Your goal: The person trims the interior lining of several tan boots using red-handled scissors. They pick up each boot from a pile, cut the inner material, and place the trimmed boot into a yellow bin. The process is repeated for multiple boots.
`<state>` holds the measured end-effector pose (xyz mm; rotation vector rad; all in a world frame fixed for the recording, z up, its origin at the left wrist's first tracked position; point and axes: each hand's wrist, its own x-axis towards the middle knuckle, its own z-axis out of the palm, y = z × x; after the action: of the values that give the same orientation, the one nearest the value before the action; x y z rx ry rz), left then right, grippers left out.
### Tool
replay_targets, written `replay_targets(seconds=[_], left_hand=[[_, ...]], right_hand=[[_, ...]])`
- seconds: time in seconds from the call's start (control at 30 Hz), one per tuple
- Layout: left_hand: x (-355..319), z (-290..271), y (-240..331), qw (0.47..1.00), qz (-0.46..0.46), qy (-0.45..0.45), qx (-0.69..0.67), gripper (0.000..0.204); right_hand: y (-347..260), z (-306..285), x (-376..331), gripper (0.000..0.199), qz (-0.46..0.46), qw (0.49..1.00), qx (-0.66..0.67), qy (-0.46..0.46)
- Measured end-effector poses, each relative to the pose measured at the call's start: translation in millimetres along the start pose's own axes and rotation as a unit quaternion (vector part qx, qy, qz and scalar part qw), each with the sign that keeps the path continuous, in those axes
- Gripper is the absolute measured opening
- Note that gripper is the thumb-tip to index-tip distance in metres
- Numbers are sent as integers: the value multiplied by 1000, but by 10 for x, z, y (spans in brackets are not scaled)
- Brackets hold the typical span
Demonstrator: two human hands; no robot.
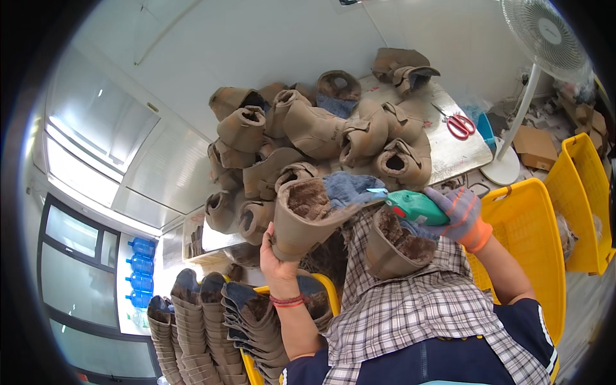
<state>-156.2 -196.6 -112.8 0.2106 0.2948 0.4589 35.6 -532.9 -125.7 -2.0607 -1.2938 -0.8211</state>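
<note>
Bright daylight pours in from the windows (83, 192) on the left, which blow out to near white. The scene is evenly lit with soft, faint shadows. The metal table (449, 151) shows mild glare. Fisheye bending grows toward the rim, with black vignetted corners; the focus is fairly sharp.

Beyond the hands, a grey metal desk (449, 157) carries a heaped pile of brown fur-lined boot uppers (308, 135), with red-handled scissors (459, 125) lying on its bare right part.
</note>
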Motion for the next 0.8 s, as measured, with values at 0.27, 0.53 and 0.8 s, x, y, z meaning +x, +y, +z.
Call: replay_targets(seconds=[0.27, 0.53, 0.8], left_hand=[[-164, 185, -400, 879, 199, -148, 408, 38], [482, 612, -497, 746, 257, -194, 583, 37], [762, 608, -1130, 877, 205, -241, 361, 38]], right_hand=[[-65, -31, -190, 67, 64, 996, 51, 40], [-163, -191, -90, 62, 157, 982, 100, 40], [-106, -81, 98, 62, 230, 964, 98, 91]])
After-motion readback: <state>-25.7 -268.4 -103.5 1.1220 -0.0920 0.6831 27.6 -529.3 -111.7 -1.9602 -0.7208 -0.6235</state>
